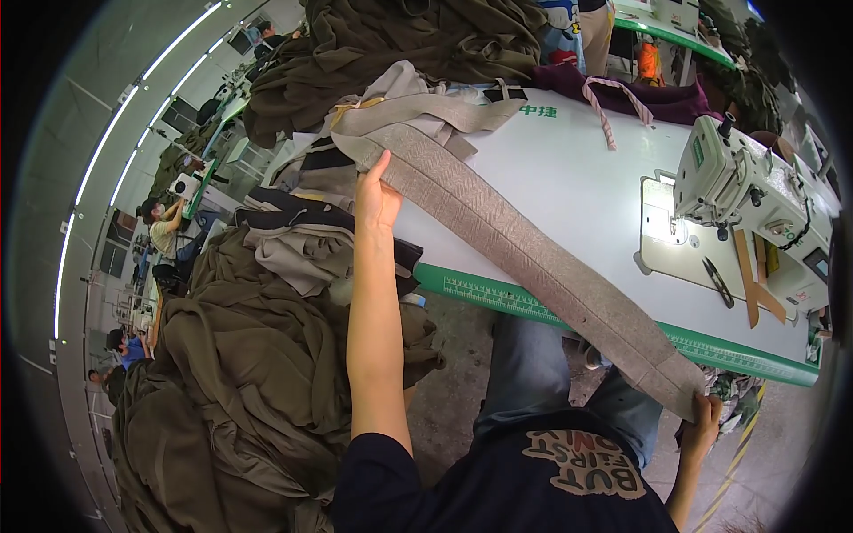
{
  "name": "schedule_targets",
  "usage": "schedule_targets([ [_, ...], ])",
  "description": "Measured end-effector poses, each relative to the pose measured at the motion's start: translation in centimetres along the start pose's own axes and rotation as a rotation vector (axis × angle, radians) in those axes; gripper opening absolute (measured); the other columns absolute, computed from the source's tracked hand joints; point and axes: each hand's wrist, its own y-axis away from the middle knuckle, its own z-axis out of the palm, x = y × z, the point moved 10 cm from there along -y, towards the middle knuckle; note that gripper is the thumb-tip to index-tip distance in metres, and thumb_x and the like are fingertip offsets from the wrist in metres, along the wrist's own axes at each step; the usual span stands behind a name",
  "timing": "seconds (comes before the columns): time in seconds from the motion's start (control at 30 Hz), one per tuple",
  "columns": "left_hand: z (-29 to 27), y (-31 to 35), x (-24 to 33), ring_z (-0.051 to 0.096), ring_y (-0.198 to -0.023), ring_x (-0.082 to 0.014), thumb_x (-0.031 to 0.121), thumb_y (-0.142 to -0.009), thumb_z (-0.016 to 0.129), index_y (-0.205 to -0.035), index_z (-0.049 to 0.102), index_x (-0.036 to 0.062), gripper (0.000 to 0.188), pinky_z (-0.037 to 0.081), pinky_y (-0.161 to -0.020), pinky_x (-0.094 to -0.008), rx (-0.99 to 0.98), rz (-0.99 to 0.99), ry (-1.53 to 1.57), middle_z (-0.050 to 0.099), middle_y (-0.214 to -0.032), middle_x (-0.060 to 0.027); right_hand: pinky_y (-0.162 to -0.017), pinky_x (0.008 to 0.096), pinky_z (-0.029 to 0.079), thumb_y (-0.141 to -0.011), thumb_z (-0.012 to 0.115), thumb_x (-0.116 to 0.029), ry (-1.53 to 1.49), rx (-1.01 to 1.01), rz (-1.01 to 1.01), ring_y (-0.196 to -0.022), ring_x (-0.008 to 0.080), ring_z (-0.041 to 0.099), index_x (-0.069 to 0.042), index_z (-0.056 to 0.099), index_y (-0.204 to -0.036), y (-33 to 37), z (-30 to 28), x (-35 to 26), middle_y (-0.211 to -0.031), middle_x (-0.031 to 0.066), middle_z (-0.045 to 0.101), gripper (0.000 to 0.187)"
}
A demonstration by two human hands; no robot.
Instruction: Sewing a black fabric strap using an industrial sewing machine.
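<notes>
A long grey-brown fabric strip (524, 240) with a seam along its length stretches diagonally between my hands, over the table's front edge. My left hand (378, 200) grips its far left end, thumb on top, beside a pile of grey and black cut pieces (306, 213). At the lower right, my right hand (702, 426) pinches the other end, off the table and above the floor. The strip's far end folds back over pale grey pieces (418, 107) on the tabletop.
A white sewing machine (746, 178) stands on the table (586, 160) at right, with thread snips (718, 282) beside it. Dark olive fabric heaps (240, 355) rise at left and behind. A purple cloth (569, 82) lies at the back. Other people (164, 226) work at far left.
</notes>
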Motion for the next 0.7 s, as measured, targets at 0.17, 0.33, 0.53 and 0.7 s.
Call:
schedule_targets([
  [0.17, 1.8, 1.2, 0.1, 0.056, -0.125, -0.0260, 0.017, -0.097, 0.063, -0.136, 0.053, 0.0028, 0.042, 0.043, -0.106, -0.0431, -0.014, -0.056, 0.044, 0.060, -0.135, -0.0109, -0.076, 0.0415, 0.052, -0.075, 0.064, 0.009, -0.109, -0.271, 0.038, -0.091, 0.0375, 0.065, -0.009, 0.068, -0.104, 0.5, 2.7, 0.8, -0.102, 0.0136, 0.061, 0.034],
  [0.33, 4.5, 3.0, 0.9, 0.055, -0.125, -0.0250, 0.024, -0.099, 0.060, -0.135, 0.054, 0.0027, 0.043, 0.043, -0.105, -0.0428, 0.008, -0.090, 0.025, 0.060, -0.133, -0.0102, -0.075, 0.0425, 0.052, -0.081, 0.070, -0.001, -0.100, -0.503, 0.049, -0.087, 0.0384, 0.065, -0.006, 0.069, -0.100, 0.9, 4.3, -0.7, -0.100, 0.0146, 0.064, 0.019],
  [0.53, 9.9, 6.1, -2.1, 0.056, -0.124, -0.0233, 0.026, -0.099, 0.060, -0.134, 0.054, 0.0027, 0.042, 0.043, -0.103, -0.0411, -0.130, -0.132, -0.011, 0.061, -0.132, -0.0095, -0.080, 0.0392, 0.053, -0.080, 0.077, -0.012, -0.395, -0.702, -0.172, -0.096, 0.0337, 0.066, -0.006, 0.071, -0.101, -6.0, 2.6, -15.3, -0.102, 0.0134, 0.068, 0.023],
  [0.7, 13.7, 11.1, -5.4, 0.056, -0.122, -0.0216, 0.019, -0.101, 0.059, -0.133, 0.056, 0.0017, 0.037, 0.043, -0.103, -0.0397, -0.129, -0.131, -0.102, 0.061, -0.131, -0.0092, -0.087, 0.0364, 0.052, -0.086, 0.070, -0.004, -0.801, -0.408, -0.423, -0.104, 0.0313, 0.066, -0.004, 0.070, -0.106, -14.2, -0.2, -28.7, -0.113, 0.0138, 0.067, 0.020],
])
